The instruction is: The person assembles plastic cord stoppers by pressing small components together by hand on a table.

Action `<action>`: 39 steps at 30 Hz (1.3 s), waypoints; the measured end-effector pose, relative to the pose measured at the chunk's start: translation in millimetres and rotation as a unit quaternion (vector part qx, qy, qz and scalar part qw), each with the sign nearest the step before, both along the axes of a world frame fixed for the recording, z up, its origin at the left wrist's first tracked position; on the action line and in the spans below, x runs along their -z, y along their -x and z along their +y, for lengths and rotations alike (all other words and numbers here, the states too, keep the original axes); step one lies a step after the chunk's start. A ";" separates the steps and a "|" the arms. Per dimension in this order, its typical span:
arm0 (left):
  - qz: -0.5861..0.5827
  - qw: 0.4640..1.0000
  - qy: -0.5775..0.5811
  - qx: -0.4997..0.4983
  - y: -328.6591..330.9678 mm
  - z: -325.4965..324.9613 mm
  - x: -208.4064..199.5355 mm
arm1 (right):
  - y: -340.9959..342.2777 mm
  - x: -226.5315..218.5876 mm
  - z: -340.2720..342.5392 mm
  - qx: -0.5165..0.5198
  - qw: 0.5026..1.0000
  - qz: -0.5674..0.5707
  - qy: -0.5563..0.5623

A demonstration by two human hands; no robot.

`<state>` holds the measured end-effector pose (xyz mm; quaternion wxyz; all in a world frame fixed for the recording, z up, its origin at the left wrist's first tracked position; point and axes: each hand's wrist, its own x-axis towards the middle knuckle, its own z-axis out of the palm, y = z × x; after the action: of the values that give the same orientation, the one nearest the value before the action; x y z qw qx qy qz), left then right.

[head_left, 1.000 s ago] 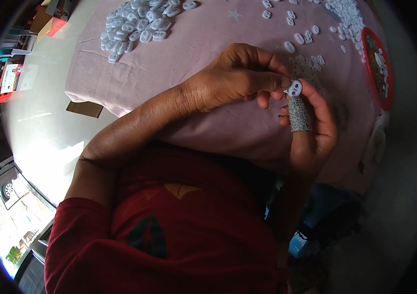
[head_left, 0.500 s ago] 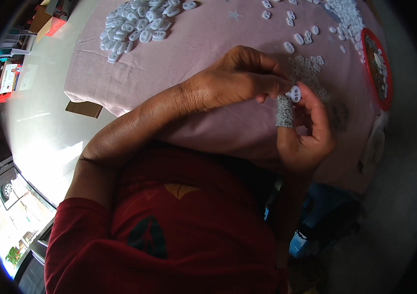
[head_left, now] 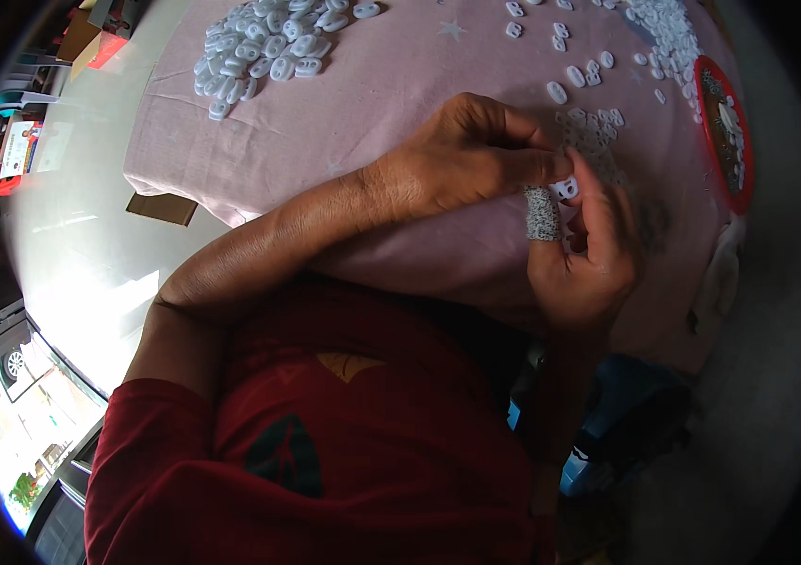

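Observation:
Both my hands meet over the near right part of the pink cloth-covered table [head_left: 363,122]. Between their fingertips is a small white oval plastic piece [head_left: 564,187] with two holes. My right hand [head_left: 589,259] pinches it between the index finger and the thumb, which wears a speckled grey knitted sleeve. From the left, my left hand [head_left: 471,155] presses its closed thumb and fingertips onto the same piece, covering part of it. Whether the left fingers also hold a second small part is hidden. Small pale translucent pieces [head_left: 598,124] lie on the cloth just beyond the fingers.
A heap of white oval pieces [head_left: 268,47] lies at the far left. Several loose white pieces [head_left: 558,91] are scattered beyond my hands. At the far right are a pile of small white parts [head_left: 669,38] and a red-rimmed round tray [head_left: 747,179]. A blue object [head_left: 626,414] is below the table edge.
My left thumb has moved slightly right and down over the white piece, covering more of it. The piece has tilted and dropped a little. My right fingers have drawn in around it.

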<state>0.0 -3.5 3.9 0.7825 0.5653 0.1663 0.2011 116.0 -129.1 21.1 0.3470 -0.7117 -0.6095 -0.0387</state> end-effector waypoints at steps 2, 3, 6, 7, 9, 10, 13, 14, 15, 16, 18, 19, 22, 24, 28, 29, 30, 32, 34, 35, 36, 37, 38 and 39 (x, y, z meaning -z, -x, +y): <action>0.012 1.000 -0.007 0.006 -0.2 0.7 -0.1 | -2.8 -1.3 1.1 -0.009 1.000 -0.020 0.001; 0.003 1.000 -0.003 0.004 0.3 0.8 1.5 | -3.1 -1.8 1.8 -0.019 0.999 -0.039 0.003; -0.006 1.000 0.000 -0.005 0.0 -0.6 5.1 | -0.7 -5.6 2.7 -0.004 0.998 -0.055 0.038; -0.007 1.000 0.000 -0.012 -0.3 -1.0 5.9 | -1.0 -6.2 3.1 -0.004 0.998 -0.055 0.037; -0.002 1.000 0.003 -0.014 0.0 -1.3 7.6 | -2.2 -6.9 4.5 -0.017 0.995 -0.083 0.045; 0.003 1.000 0.006 -0.016 0.3 -1.1 8.0 | -2.5 -6.5 5.4 -0.017 0.995 -0.084 0.046; 0.007 0.999 0.008 -0.032 -1.0 -2.4 7.6 | -2.8 -5.6 6.3 -0.037 0.995 -0.088 0.024; 0.007 0.999 0.008 -0.033 -0.8 -2.7 7.7 | -2.8 -6.0 6.5 -0.039 0.995 -0.092 0.025; 0.003 0.999 0.013 -0.034 -0.9 -3.1 7.7 | -2.8 -6.3 6.3 -0.040 0.994 -0.097 0.025; -0.001 0.999 0.018 -0.036 -1.0 -3.3 7.8 | -3.3 -5.6 5.7 -0.040 0.994 -0.097 0.026; 0.000 0.999 0.021 -0.034 -0.7 -3.1 7.2 | -4.8 -3.4 4.7 -0.037 0.995 -0.081 0.042; 0.002 0.999 0.023 -0.033 -0.5 -3.0 7.2 | -5.0 -3.1 4.8 -0.037 0.995 -0.080 0.042; 0.002 0.999 0.017 -0.038 0.0 -3.6 8.9 | -6.6 -1.4 4.9 -0.040 0.995 -0.079 0.040; -0.001 0.999 0.014 -0.035 0.5 -4.3 8.5 | -9.2 0.6 4.5 -0.057 0.994 -0.089 0.022; -0.025 0.999 0.010 -0.039 0.0 -5.4 11.0 | -9.1 -0.8 4.6 -0.051 0.995 -0.076 0.030; -0.025 0.999 0.010 -0.039 -0.4 -4.7 10.8 | -8.0 -5.3 4.4 -0.043 0.995 -0.082 0.038; -0.016 0.999 0.009 -0.032 -0.2 -4.7 10.3 | -6.3 -9.8 3.4 -0.035 0.994 -0.087 0.047; -0.007 1.000 0.009 -0.024 0.1 -4.8 9.8 | -4.0 -19.5 2.7 -0.027 0.994 -0.077 0.071; -0.006 0.999 0.016 -0.033 0.0 -4.4 9.9 | -3.9 -20.5 3.3 -0.022 0.993 -0.067 0.095; -0.006 0.999 0.016 -0.034 -0.3 -5.0 9.4 | -4.1 -18.3 3.8 -0.024 0.991 -0.092 0.099; -0.011 0.999 0.017 -0.044 -1.3 -6.5 8.5 | -4.2 -17.4 3.8 -0.024 0.987 -0.118 0.104; -0.016 0.998 0.019 -0.055 -2.2 -7.6 8.1 | -4.4 -17.9 4.3 -0.023 0.987 -0.118 0.104; -0.017 0.998 0.019 -0.054 -2.9 -7.7 8.3 | -4.7 -18.9 5.0 -0.019 0.985 -0.130 0.111; -0.025 0.998 0.024 -0.057 -3.7 -7.4 8.5 | -4.9 -20.1 6.0 -0.016 0.983 -0.142 0.118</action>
<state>3.6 -10.9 -4.6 0.7870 0.5306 0.1839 0.2555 120.9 -123.1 41.2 0.1711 -0.7250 -0.6642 -0.0623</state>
